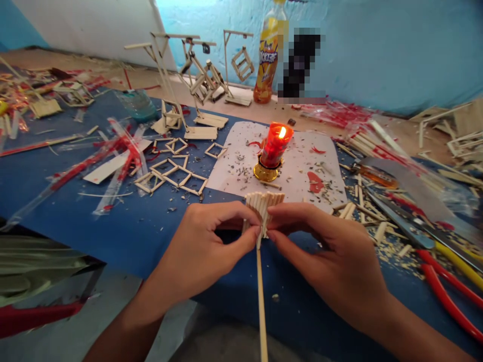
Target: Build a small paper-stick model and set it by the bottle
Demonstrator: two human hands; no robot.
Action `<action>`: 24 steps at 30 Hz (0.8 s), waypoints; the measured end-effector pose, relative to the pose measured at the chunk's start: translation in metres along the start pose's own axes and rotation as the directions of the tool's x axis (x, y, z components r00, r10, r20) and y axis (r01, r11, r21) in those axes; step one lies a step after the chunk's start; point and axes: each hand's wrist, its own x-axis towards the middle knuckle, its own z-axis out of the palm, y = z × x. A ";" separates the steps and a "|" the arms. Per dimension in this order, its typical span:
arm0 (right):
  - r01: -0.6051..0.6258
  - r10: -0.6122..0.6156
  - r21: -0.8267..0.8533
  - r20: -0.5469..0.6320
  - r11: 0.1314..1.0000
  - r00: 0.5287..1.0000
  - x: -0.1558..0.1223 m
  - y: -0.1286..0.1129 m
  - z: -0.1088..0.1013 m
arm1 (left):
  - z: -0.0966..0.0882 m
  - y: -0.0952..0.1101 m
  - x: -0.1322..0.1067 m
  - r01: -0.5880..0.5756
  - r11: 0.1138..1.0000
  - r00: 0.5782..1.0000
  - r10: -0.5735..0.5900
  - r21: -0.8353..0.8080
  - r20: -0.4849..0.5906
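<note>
My left hand (206,241) and my right hand (332,256) meet at the middle of the view, both pinched on a small panel of thin wooden sticks (263,205) laid side by side. A long stick (261,296) runs down from the panel toward me. Just beyond the panel a lit red candle lamp (274,151) on a gold base stands on a white sheet (294,166) strewn with shavings.
Square stick frames (171,173) lie on the blue table cover (124,226). Stick-built models (196,80) and an orange drink bottle (267,55) stand at the back. Red-handled pliers (449,296), a blade and loose sticks lie at right. Red-and-clear wrappers (113,156) lie at left.
</note>
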 end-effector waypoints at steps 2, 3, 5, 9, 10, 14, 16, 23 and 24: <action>0.053 -0.054 -0.078 -0.012 0.996 0.998 0.000 0.000 0.000 | 0.001 0.000 0.001 0.009 1.000 1.000 -0.008 -0.004 0.002; 0.086 -0.089 -0.112 -0.022 0.990 0.996 0.000 0.000 0.000 | 0.001 0.000 0.001 0.011 1.000 1.000 -0.011 -0.006 0.002; 0.143 -0.150 -0.163 -0.033 0.976 0.988 -0.001 0.000 0.001 | 0.001 0.000 0.002 0.003 1.000 1.000 -0.003 0.003 0.001; 0.141 -0.147 -0.182 -0.020 0.973 0.989 -0.001 -0.001 0.002 | 0.000 0.001 0.001 -0.016 1.000 1.000 0.016 0.017 -0.006; 0.125 -0.130 -0.178 -0.016 0.976 0.991 -0.001 -0.002 0.002 | 0.000 0.001 0.001 -0.018 1.000 1.000 0.018 0.015 -0.003; 0.041 -0.045 -0.124 -0.028 0.991 0.999 -0.002 -0.001 0.004 | 0.001 0.000 -0.002 -0.045 0.999 0.998 0.046 0.008 -0.040; -0.018 0.017 -0.048 -0.033 0.999 0.999 -0.003 0.000 0.006 | 0.002 0.000 -0.001 -0.034 0.999 0.996 0.033 -0.016 -0.079; -0.112 0.117 0.094 -0.047 0.989 0.992 -0.002 0.001 0.011 | 0.010 0.004 0.007 0.013 0.987 0.997 -0.025 -0.158 -0.073; -0.114 0.118 0.083 -0.057 0.990 0.991 -0.002 0.000 0.011 | 0.011 0.005 0.008 0.014 0.994 0.996 -0.024 -0.109 -0.091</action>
